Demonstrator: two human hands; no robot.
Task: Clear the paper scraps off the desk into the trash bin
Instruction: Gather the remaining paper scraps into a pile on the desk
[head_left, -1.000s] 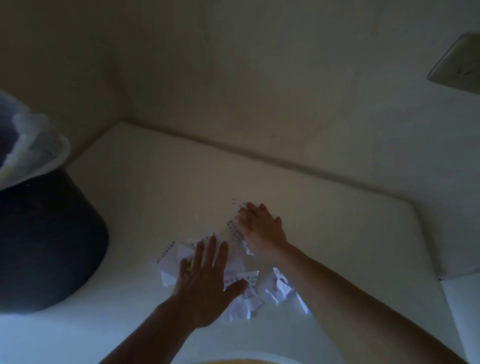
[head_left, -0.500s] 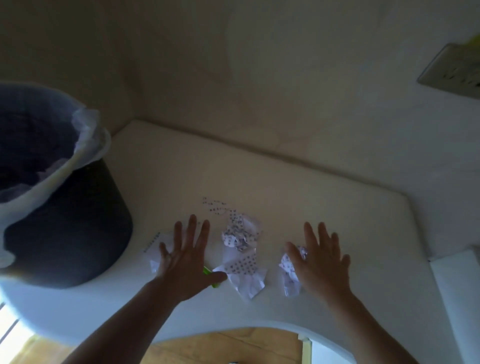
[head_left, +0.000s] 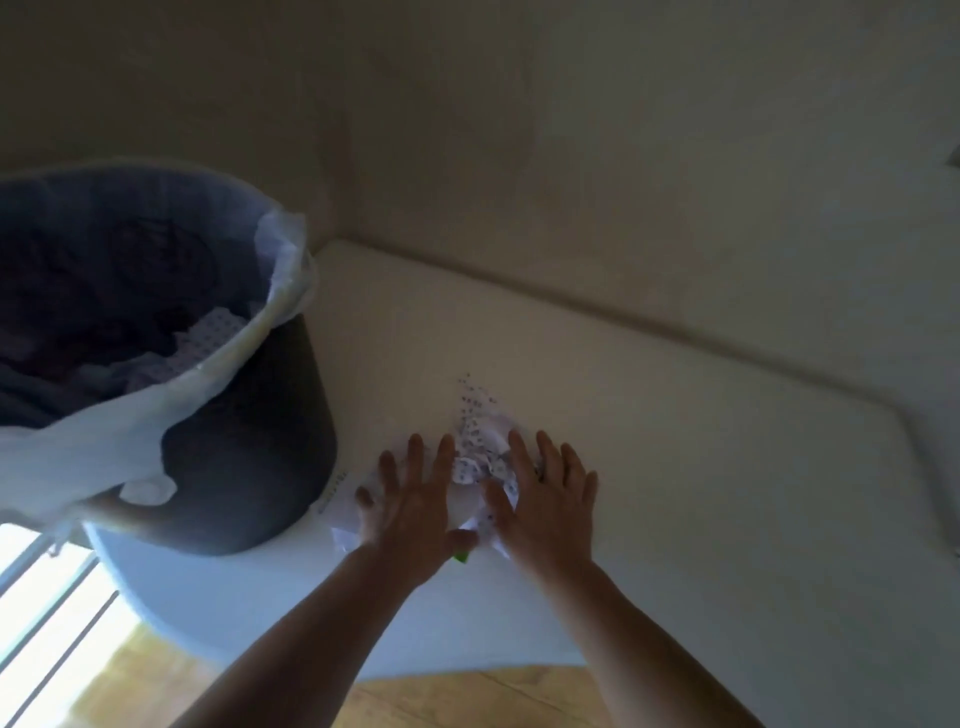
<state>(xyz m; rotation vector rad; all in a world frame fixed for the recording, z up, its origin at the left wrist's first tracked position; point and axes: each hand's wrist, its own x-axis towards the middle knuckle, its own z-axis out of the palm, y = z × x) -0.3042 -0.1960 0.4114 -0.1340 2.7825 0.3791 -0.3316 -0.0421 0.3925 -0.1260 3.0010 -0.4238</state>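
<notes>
Crumpled white paper scraps (head_left: 477, 451) with dotted print lie in a small heap near the front of the white desk (head_left: 701, 467). My left hand (head_left: 410, 499) lies flat on the heap's left side, fingers spread. Flat on the right side rests my right hand (head_left: 545, 499), fingers apart, the two hands close together with scraps bunched between them. A flat scrap (head_left: 337, 493) sticks out left of my left hand, and a green bit (head_left: 461, 557) shows under its thumb. The dark trash bin (head_left: 234, 457) with a white liner stands on the desk's left end, holding paper inside.
Beige walls meet behind the desk in a corner. The desk's curved front edge runs just under my forearms, with wooden floor (head_left: 467, 696) below. A bright window or railing (head_left: 41, 613) shows at the lower left. The bin's wall is a short way left of my left hand.
My hands, spread apart half a second ago, have come together, pushing the scattered scraps into one heap. The view has tilted, showing more of the bin.
</notes>
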